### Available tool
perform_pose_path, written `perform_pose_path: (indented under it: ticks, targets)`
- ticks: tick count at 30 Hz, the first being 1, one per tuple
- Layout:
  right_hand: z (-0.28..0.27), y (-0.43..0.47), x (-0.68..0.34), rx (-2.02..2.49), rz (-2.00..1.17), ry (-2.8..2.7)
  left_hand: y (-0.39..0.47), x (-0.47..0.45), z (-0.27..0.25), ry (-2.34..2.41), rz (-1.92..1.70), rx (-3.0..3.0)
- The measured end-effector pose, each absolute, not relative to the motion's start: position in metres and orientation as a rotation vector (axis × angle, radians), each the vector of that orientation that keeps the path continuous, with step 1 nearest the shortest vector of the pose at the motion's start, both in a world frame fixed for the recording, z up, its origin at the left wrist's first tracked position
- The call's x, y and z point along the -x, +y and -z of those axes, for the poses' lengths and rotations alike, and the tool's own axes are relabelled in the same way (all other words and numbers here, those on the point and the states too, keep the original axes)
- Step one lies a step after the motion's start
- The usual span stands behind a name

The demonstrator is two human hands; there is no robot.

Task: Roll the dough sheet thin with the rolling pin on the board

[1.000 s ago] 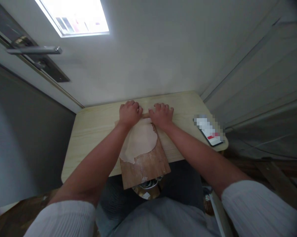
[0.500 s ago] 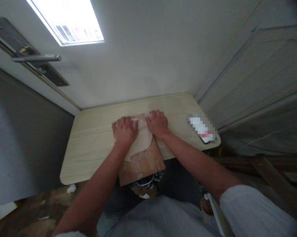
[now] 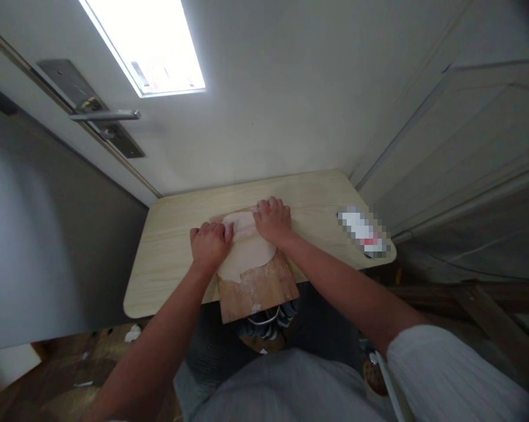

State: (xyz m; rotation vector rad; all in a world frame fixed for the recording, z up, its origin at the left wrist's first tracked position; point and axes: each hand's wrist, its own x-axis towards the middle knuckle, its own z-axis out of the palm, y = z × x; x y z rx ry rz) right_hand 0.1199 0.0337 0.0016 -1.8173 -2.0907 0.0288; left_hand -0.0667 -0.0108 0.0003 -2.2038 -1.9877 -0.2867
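Observation:
A thin pale sheet, dough-like (image 3: 253, 255), lies flat on a small wooden board (image 3: 264, 288) dusted with white powder. My left hand (image 3: 210, 243) is closed at the sheet's left edge, knuckles up and thumb toward the middle. Across from it, my right hand (image 3: 273, 221) is closed over the far right part of the sheet. A faint pale band runs between the two hands; whether it is a fold or a thin rod, I cannot tell. My curled fingers hide what they grip.
The board rests on a light wooden table (image 3: 167, 258) and juts over its near edge. A phone with a blurred-out screen (image 3: 363, 233) lies at the right end. Behind stands a white door with a metal handle (image 3: 110, 115). A wooden beam (image 3: 479, 305) is at the right.
My left hand has shifted left and slightly nearer, off the sheet's middle. The right hand has moved a little left over the sheet. The camera view has also shifted.

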Motion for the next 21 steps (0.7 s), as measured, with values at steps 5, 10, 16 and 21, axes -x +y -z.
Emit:
perform_pose_path:
  ticks: [5,10,16,21]
  targets:
    - [0.009,0.043,-0.111,1.791,-0.009,-2.084,-0.016,0.062,0.001,-2.087,0.323,2.119]
    - [0.021,0.047,-0.106,1.784,0.058,-2.025,-0.015,0.048,0.002,-2.156,0.465,2.028]
    - [0.021,0.06,-0.103,1.753,0.085,-2.027,0.004,0.051,0.005,-2.238,0.448,2.062]
    - [0.019,0.06,-0.102,1.659,0.107,-2.104,0.026,0.057,0.006,-2.348,0.399,2.07]
